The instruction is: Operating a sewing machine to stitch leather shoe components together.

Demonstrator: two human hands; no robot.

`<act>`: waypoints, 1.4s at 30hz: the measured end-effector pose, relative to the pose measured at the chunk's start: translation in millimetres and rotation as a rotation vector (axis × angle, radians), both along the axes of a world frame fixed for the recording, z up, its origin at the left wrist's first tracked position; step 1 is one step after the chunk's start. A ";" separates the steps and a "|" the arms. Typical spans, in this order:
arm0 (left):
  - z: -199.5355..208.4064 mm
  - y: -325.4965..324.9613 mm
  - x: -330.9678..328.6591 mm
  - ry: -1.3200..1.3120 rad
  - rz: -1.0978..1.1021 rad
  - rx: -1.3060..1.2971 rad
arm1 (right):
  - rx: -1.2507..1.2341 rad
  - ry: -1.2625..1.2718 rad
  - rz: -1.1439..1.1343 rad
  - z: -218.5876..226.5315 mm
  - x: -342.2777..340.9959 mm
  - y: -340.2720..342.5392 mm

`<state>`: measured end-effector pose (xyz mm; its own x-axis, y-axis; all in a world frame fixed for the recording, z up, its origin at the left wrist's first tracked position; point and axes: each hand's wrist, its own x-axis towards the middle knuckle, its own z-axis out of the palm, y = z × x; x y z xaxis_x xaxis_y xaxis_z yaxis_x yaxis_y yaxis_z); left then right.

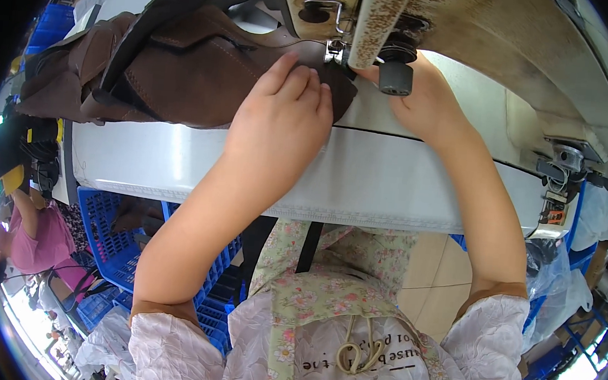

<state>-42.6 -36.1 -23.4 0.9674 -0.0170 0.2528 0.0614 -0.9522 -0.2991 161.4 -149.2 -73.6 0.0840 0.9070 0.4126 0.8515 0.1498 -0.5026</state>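
Observation:
A brown leather piece with stitched seams and black edging lies on the white bed of a sewing machine. One corner of it runs under the metal presser foot. My left hand is closed on the leather just left of the foot, its fingers bent and pressed together on top; its thumb is hidden. To the right of the foot is my right hand, with a fingertip close to the leather's edge. A black knob and the machine head cover most of its fingers.
The white table edge carries a ruler strip along its front. Blue plastic crates stand below at the left, one with dark pieces inside. A person in pink sits farther left. Clear plastic bags hang at the right.

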 end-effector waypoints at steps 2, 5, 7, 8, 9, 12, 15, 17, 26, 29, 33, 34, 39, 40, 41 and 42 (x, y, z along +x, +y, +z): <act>0.2 0.7 0.4 0.019 -0.006 -0.014 | -0.008 0.015 0.004 6.5 -1.6 -1.1; -0.3 2.1 0.7 0.006 -0.006 -0.020 | -0.035 0.017 -0.012 9.6 -4.5 -1.6; -0.6 3.7 1.5 -0.007 -0.009 -0.020 | -0.053 -0.001 -0.031 7.7 -3.2 -2.2; -1.0 4.3 1.5 -0.017 -0.015 -0.024 | -0.070 0.008 -0.042 5.1 -2.5 -3.4; 0.2 5.2 1.0 -0.020 -0.012 -0.024 | -0.087 0.016 -0.053 3.3 -2.0 -3.7; 2.4 8.8 -1.0 0.064 0.008 -0.061 | -0.085 0.079 -0.043 2.7 -3.8 -3.7; 0.7 13.3 -0.5 0.023 0.001 -0.103 | -0.179 -0.061 -0.048 3.7 -0.8 -7.3; 1.8 15.0 1.0 -0.021 -0.033 -0.070 | -0.177 -0.045 -0.056 4.7 -3.2 -6.0; 3.7 19.6 1.6 -0.023 -0.054 -0.071 | -0.272 -0.133 -0.110 3.6 -2.4 -8.8; 2.4 26.6 4.0 -0.031 -0.062 -0.062 | -0.301 -0.152 -0.147 3.7 -4.5 -8.3; 5.8 37.0 6.9 -0.025 -0.079 -0.083 | -0.272 -0.169 -0.153 -1.7 -1.4 -7.3; 6.7 40.5 6.8 -0.012 -0.098 -0.100 | -0.273 -0.171 -0.153 -1.6 -0.6 -7.1; 11.7 54.2 1.4 0.059 -0.168 -0.190 | -0.154 -0.087 -0.143 -5.3 -5.3 -2.9; 13.2 54.6 1.4 0.073 -0.170 -0.179 | -0.155 -0.088 -0.145 -5.6 -5.7 -3.0; 14.7 54.4 1.4 0.088 -0.171 -0.167 | -0.157 -0.028 -0.133 -6.1 -5.9 -3.2; 17.1 51.7 1.8 0.088 -0.173 -0.167 | -0.160 0.033 -0.121 -6.5 -5.8 -3.3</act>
<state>-40.8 15.6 -6.3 0.9721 -0.1493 0.1808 -0.1261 -0.9830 -0.1337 155.6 -152.5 -80.0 0.2070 0.9433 0.2595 0.8412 -0.0362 -0.5396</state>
